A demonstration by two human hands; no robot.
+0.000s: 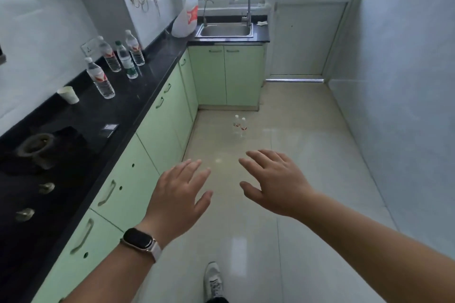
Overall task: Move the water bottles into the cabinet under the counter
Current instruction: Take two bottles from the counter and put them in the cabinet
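Several clear water bottles stand on the black counter (152, 61) at the left: one with a red label (100, 79) nearest me, one with a green label (126, 60), and two more red-labelled ones (109, 54) (135, 48) behind. Two small bottles (240, 125) stand on the floor ahead. The light green cabinet doors (160, 128) under the counter are all shut. My left hand (178, 198), with a watch on its wrist, and my right hand (275, 184) hover over the floor, fingers spread, holding nothing.
A paper cup (68, 94) stands on the counter near a gas hob (37, 147). A white plastic bag (186, 19) leans beside the steel sink (225, 30) under the window. A tiled wall runs along the right. My shoe (213, 280) is on the glossy floor.
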